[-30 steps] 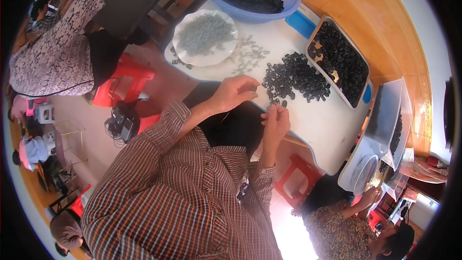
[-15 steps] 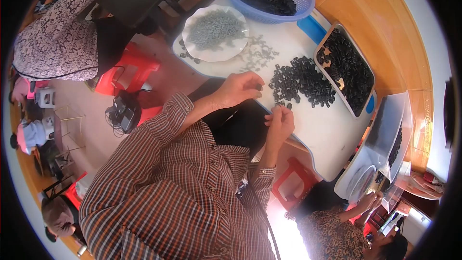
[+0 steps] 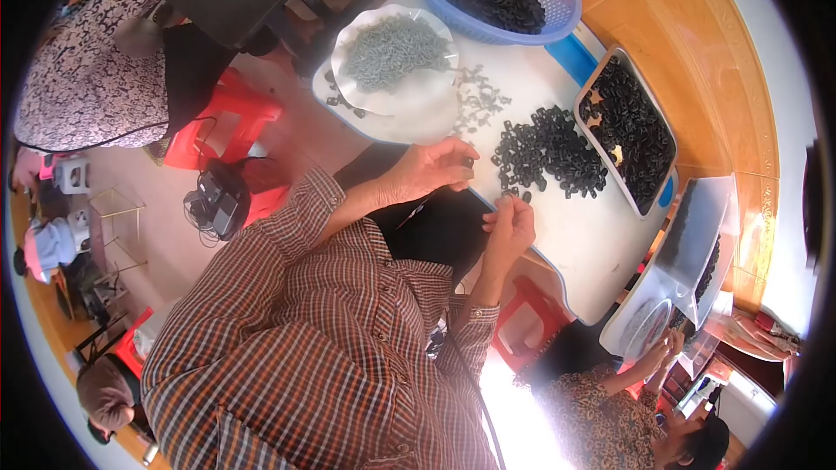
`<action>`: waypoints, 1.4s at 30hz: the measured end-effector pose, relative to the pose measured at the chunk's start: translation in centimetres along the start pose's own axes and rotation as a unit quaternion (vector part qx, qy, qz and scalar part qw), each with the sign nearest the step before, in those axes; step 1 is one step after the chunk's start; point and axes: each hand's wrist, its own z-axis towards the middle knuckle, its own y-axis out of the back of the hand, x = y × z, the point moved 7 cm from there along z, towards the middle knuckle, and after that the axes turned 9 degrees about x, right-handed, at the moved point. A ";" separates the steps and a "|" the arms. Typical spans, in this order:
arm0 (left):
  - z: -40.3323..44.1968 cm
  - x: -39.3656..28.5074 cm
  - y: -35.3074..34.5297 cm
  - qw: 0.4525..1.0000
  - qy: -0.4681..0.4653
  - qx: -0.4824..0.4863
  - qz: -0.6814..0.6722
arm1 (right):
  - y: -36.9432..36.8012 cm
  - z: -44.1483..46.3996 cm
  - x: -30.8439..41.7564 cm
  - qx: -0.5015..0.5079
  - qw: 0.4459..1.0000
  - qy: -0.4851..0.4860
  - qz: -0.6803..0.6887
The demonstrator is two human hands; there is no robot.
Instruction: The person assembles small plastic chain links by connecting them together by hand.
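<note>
My left hand [image 3: 433,172] is at the near edge of the white table [image 3: 583,235], its fingers pinching a small black plastic piece [image 3: 468,162]. To its right, my right hand [image 3: 510,224] has thumb and fingers pressed together just over the table edge. A dark bit shows at its fingertips, too small to make out clearly. Beyond both hands lies a loose pile of small black plastic pieces [image 3: 550,152]. A scatter of small grey parts [image 3: 481,97] lies left of that pile. Thin grey screw-like parts [image 3: 396,50] fill a white scalloped plate [image 3: 348,87].
A blue basket [image 3: 557,28] of black pieces stands at the far edge. A tray [image 3: 578,104] of black pieces sits at the right. Clear plastic bins [image 3: 688,235] stand farther right, near another person [image 3: 601,418]. Red stools [image 3: 529,322] are beside the table.
The view has shifted slightly. My left hand's fingers have turned a little, so the black piece shows more plainly. My right hand stays pinched in nearly the same place.
</note>
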 end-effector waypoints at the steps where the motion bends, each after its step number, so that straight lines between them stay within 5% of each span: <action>1: -0.3 0.2 -0.1 1.000 0.000 0.000 -0.001 | 0.1 0.0 -0.1 -0.003 1.000 0.000 0.001; 21: -1.3 1.1 -1.7 0.951 0.083 0.092 -0.284 | -1.5 -1.6 1.6 0.001 0.998 -0.021 0.053; 42: -1.3 2.4 -0.9 0.959 0.128 0.052 -0.246 | -2.8 -2.1 1.3 0.006 0.987 -0.067 0.145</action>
